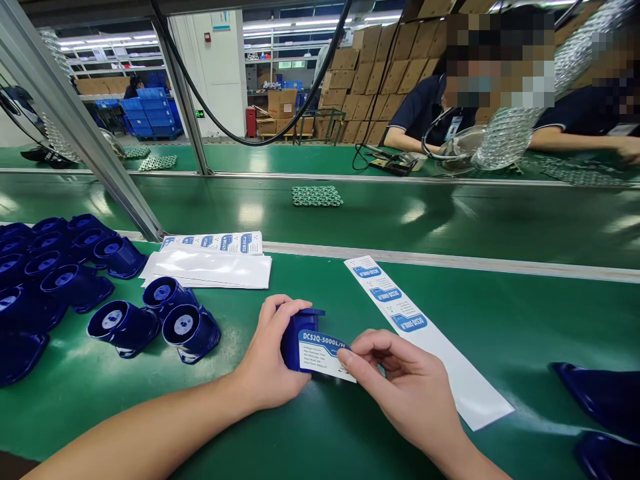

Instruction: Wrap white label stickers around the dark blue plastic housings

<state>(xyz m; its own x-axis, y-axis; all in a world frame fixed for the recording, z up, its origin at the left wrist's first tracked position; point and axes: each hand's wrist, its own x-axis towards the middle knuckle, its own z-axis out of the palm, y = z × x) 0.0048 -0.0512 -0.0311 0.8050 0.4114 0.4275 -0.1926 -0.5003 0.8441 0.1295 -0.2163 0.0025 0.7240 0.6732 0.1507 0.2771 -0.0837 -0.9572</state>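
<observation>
My left hand (273,360) is wrapped round a dark blue plastic housing (293,343) and holds it just above the green table. Between the thumb and fingers of my right hand (400,373) is the right end of a white and blue label (320,353), printed DC52Q-5000L/H. The label's left end lies against the side of the housing, while its right part stands away from it. A label strip (425,340) lies flat beyond my right hand, with several labels at its far end and bare white backing at its near end.
Several blue housings (187,327) stand grouped at the left. Stacked label sheets (215,263) lie behind them. A circuit board panel (317,195) rests on the green conveyor, beyond a pale rail. More blue parts (600,397) sit at the right edge. Co-workers (420,110) sit across the line.
</observation>
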